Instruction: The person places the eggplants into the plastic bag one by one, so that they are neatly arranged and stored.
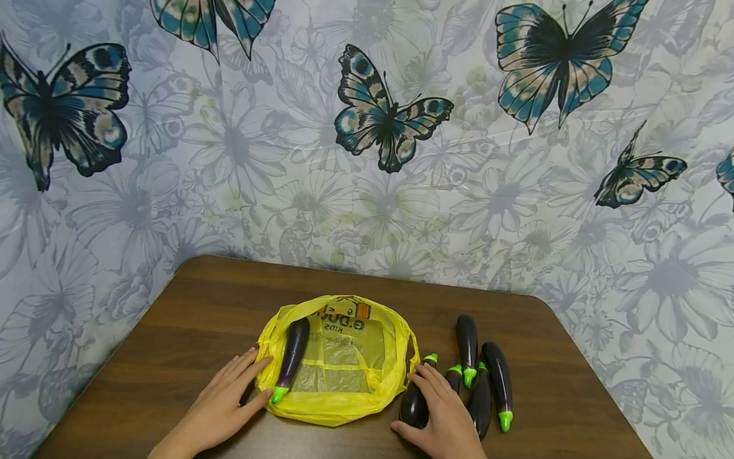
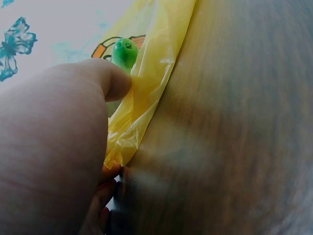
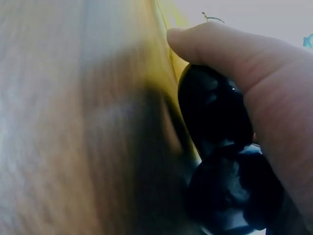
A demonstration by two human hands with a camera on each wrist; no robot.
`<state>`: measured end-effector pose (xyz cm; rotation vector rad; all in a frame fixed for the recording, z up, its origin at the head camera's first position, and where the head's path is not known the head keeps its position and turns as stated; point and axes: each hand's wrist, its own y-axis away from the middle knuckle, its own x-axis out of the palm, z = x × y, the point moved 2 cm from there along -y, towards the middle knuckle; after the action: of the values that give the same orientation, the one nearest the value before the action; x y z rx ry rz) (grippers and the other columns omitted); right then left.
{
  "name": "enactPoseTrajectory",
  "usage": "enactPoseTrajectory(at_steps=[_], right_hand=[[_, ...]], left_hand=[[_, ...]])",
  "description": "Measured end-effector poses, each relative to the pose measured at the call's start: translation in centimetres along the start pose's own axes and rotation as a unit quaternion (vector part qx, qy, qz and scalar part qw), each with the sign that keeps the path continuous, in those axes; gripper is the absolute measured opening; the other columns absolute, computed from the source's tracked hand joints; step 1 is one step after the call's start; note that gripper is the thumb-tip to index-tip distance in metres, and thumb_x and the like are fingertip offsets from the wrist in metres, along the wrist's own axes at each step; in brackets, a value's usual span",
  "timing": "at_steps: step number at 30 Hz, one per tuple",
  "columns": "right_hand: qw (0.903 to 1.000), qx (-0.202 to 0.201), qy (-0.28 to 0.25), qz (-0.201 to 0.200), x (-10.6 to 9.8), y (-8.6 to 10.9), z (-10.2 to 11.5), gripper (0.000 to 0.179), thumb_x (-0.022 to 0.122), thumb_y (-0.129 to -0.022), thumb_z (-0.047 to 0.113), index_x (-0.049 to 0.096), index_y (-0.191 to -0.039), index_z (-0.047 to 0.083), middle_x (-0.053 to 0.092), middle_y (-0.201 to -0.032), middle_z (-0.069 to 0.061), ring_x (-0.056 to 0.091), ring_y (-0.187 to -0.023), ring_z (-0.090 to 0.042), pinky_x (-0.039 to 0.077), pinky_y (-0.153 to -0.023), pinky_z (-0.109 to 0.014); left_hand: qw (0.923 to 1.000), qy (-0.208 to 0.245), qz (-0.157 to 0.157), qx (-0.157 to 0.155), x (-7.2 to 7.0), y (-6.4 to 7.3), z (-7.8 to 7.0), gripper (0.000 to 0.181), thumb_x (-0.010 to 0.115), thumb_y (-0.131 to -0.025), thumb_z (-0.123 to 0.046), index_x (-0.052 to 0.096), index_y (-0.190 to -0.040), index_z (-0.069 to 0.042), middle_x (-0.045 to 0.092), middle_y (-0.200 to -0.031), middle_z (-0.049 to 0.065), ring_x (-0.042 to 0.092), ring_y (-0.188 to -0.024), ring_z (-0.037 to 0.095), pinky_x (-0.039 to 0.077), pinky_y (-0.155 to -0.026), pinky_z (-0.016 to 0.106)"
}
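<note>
A yellow plastic bag (image 1: 321, 411) lies on the table with its mouth spread wide, and one dark purple toy-like eggplant (image 1: 294, 347) with a green tip rests inside along its left side. My left hand (image 1: 226, 398) touches the bag's left rim, fingers mostly straight and thumb apart from them. In the left wrist view the thumb overlaps the bag edge beside the green eggplant tip (image 2: 125, 53). Right of the bag, my right hand (image 1: 444, 408) lies over another eggplant (image 1: 414, 407), with thumb and fingers spread on either side; its fingertips are close to the bag's right handle.
Several more eggplants lie to the right, including one at the back (image 1: 467, 341) and one at the outer right (image 1: 497, 376). The brown wooden table (image 1: 218, 306) ends at the back against a butterfly-patterned wall covering (image 1: 395, 210).
</note>
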<state>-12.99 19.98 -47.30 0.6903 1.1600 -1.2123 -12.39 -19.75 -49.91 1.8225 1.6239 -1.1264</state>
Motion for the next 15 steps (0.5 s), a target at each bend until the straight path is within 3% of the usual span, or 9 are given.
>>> enactPoseTrajectory(at_steps=[15], right_hand=[[0.999,0.01,-0.012,-0.041,-0.28,0.0,0.12,0.074,0.082,-0.079,0.062,0.067,-0.135,0.018,0.059,-0.148,0.002,0.047,-0.145,-0.026,0.052,-0.106,-0.052]], left_hand=[[0.9999,0.005,0.002,-0.011,0.15,-0.05,-0.03,0.061,0.064,-0.099,-0.053,0.057,-0.148,-0.018,0.041,-0.161,0.018,0.037,-0.149,0.04,0.031,-0.115,0.069]])
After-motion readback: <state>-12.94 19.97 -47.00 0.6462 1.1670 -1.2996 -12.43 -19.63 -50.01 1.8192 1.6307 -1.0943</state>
